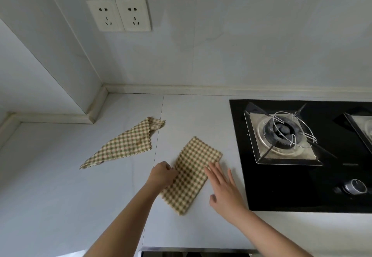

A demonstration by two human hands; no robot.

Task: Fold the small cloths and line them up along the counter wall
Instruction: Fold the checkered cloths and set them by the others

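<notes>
My left hand (162, 173) pinched the folded cloth's (193, 173) left edge on the counter (60, 196); my right hand (223, 189) lay flat, fingers spread, on its right edge. Uneven pulling risked skewing the fold. The second cloth (124, 144) lay crumpled nearby.

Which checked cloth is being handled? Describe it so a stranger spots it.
Left of the black hob, on the white counter, lies the folded cloth, a long checked rectangle. The left hand pinches its edge, the right hand touches it; the other cloth, farther left, is an untouched triangle.
</notes>
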